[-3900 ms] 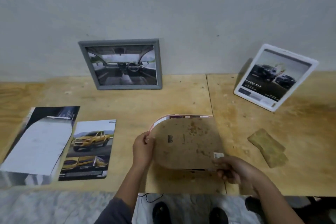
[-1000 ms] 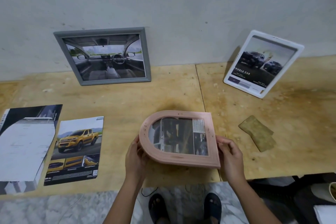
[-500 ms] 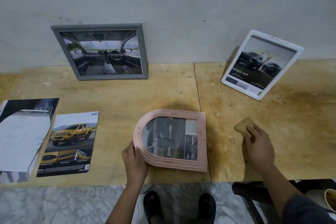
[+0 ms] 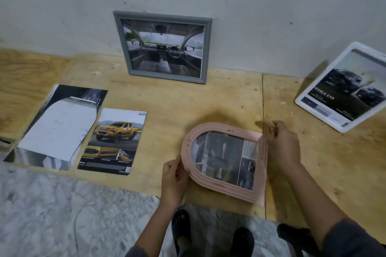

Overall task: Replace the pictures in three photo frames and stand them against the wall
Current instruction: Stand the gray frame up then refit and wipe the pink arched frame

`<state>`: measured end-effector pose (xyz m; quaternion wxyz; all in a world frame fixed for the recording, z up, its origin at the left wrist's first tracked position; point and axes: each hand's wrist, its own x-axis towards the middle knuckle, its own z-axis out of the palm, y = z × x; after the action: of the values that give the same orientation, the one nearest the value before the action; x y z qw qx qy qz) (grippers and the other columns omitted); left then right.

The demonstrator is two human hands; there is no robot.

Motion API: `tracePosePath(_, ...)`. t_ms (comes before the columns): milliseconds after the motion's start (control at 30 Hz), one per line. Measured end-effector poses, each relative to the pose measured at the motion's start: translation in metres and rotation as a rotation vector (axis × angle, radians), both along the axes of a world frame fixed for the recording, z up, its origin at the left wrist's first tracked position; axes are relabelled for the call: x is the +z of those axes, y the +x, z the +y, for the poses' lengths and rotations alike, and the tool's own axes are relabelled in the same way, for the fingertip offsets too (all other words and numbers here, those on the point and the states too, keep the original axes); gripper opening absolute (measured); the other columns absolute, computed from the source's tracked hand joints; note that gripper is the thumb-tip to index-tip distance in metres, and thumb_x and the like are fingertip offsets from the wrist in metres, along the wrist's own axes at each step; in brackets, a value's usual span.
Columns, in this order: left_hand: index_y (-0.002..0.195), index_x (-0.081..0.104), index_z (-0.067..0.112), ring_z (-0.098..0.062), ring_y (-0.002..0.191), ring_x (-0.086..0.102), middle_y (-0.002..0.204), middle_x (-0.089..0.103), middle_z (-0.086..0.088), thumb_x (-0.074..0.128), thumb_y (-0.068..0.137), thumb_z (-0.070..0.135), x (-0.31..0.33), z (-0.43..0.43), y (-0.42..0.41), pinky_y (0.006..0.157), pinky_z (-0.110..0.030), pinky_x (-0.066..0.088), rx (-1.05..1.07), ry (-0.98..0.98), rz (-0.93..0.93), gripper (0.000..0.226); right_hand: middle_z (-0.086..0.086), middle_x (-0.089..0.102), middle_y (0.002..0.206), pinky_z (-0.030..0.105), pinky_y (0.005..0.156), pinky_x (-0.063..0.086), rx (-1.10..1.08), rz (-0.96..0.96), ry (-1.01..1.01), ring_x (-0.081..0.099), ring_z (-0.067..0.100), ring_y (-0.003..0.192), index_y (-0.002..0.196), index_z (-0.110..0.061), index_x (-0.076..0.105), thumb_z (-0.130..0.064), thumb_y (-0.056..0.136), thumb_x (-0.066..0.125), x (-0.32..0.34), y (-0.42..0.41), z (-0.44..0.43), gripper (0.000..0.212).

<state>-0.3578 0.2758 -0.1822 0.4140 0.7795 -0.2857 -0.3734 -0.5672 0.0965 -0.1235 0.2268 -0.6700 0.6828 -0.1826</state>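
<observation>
Person's arms and feet, head view.
Bare left hand [image 4: 174, 175] and right hand [image 4: 282, 144] on bare forearms; dark grey fabric sleeves [image 4: 353, 242] ending near the elbows; black open-toed sandals [image 4: 181, 227] on both feet.

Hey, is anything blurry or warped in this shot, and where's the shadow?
Head view: the right hand and its cloth are motion-blurred; the white frame at the edge looks lens-stretched; a soft shadow lies on the table behind the pink frame.
</observation>
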Motion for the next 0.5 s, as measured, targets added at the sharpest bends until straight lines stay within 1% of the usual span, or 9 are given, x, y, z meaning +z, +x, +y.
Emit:
tracePosePath(67, 0.12, 0.05, 0.024, -0.005, 0.085, 0.052, 0.099, 0.045, 0.001, 0.059, 0.089, 0.009, 0.001, -0.001, 0.0, 0.068, -0.001, 0.042, -0.009, 0.014, -0.007, 0.036, 0.018, 0.065, 0.083, 0.037, 0.06, 0.049, 0.098, 0.084, -0.006, 0.059, 0.033, 0.07, 0.118, -0.012, 0.054, -0.016, 0.095, 0.041, -0.006, 0.014, 0.006, 0.027)
tracePosePath(100, 0.122, 0.048, 0.024, -0.004, 0.088, 0.051, 0.102, 0.042, 0.004, 0.058, 0.089, 0.009, 0.002, -0.001, 0.001, 0.071, 0.0, 0.041, -0.016, 0.024, -0.01, 0.038, 0.019, 0.065, 0.084, 0.035, 0.059, 0.045, 0.121, 0.106, -0.003, 0.058, 0.034, 0.07, 0.119, -0.012, 0.054, -0.014, 0.095, 0.04, -0.01, 0.02, 0.01, 0.027)
tracePosePath(167, 0.128, 0.048, 0.015, -0.007, 0.095, 0.049, 0.11, 0.038, 0.002, 0.057, 0.089, 0.01, 0.001, -0.002, 0.002, 0.08, -0.005, 0.039, -0.034, 0.044, -0.034, 0.04, 0.019, 0.065, 0.092, 0.032, 0.061, 0.039, 0.136, 0.128, 0.032, 0.059, 0.036, 0.076, 0.12, -0.013, 0.054, -0.013, 0.096, 0.038, -0.014, 0.033, 0.016, 0.029)
tracePosePath(233, 0.13, 0.048, 0.008, -0.014, 0.101, 0.047, 0.113, 0.037, 0.0, 0.058, 0.089, 0.01, 0.0, -0.002, 0.003, 0.088, -0.016, 0.038, -0.039, 0.058, -0.042, 0.042, 0.016, 0.063, 0.106, 0.031, 0.067, 0.037, 0.148, 0.121, 0.056, 0.06, 0.037, 0.088, 0.119, -0.016, 0.055, -0.008, 0.094, 0.038, -0.018, 0.045, 0.021, 0.031)
tracePosePath(300, 0.13, 0.048, 0.007, -0.016, 0.103, 0.048, 0.114, 0.037, -0.001, 0.059, 0.088, 0.008, -0.001, -0.002, 0.004, 0.09, -0.02, 0.039, -0.03, 0.05, -0.037, 0.043, 0.012, 0.061, 0.114, 0.032, 0.07, 0.039, 0.186, 0.097, 0.047, 0.06, 0.035, 0.091, 0.118, -0.018, 0.055, -0.005, 0.091, 0.037, -0.022, 0.059, 0.026, 0.035)
tracePosePath(333, 0.129, 0.048, 0.007, -0.017, 0.104, 0.049, 0.114, 0.038, -0.001, 0.06, 0.088, 0.008, -0.002, -0.002, 0.004, 0.091, -0.022, 0.041, -0.026, 0.045, -0.035, 0.043, 0.012, 0.06, 0.116, 0.032, 0.069, 0.039, 0.201, 0.095, 0.037, 0.06, 0.035, 0.091, 0.119, -0.017, 0.054, -0.003, 0.091, 0.037, -0.023, 0.067, 0.029, 0.036)
tracePosePath(400, 0.129, 0.049, 0.009, -0.018, 0.106, 0.05, 0.114, 0.038, -0.001, 0.06, 0.087, 0.009, -0.003, -0.001, 0.005, 0.093, -0.024, 0.043, -0.026, 0.032, -0.024, 0.043, 0.013, 0.056, 0.119, 0.033, 0.067, 0.039, 0.224, 0.099, 0.017, 0.059, 0.036, 0.092, 0.119, -0.012, 0.054, 0.001, 0.089, 0.039, -0.026, 0.084, 0.032, 0.036)
tracePosePath(433, 0.13, 0.048, 0.009, -0.018, 0.106, 0.05, 0.115, 0.038, -0.001, 0.06, 0.088, 0.009, -0.003, -0.001, 0.005, 0.092, -0.023, 0.042, -0.031, 0.023, -0.022, 0.044, 0.015, 0.054, 0.121, 0.035, 0.069, 0.041, 0.237, 0.101, 0.012, 0.059, 0.037, 0.093, 0.119, -0.009, 0.054, 0.002, 0.089, 0.039, -0.028, 0.091, 0.034, 0.035)
tracePosePath(500, 0.13, 0.048, 0.009, -0.017, 0.105, 0.05, 0.116, 0.039, -0.002, 0.06, 0.087, 0.009, -0.004, -0.001, 0.006, 0.091, -0.02, 0.041, -0.041, 0.009, -0.027, 0.045, 0.017, 0.055, 0.121, 0.041, 0.077, 0.047, 0.255, 0.098, 0.019, 0.059, 0.037, 0.098, 0.119, -0.006, 0.054, 0.003, 0.089, 0.038, -0.032, 0.105, 0.034, 0.035)
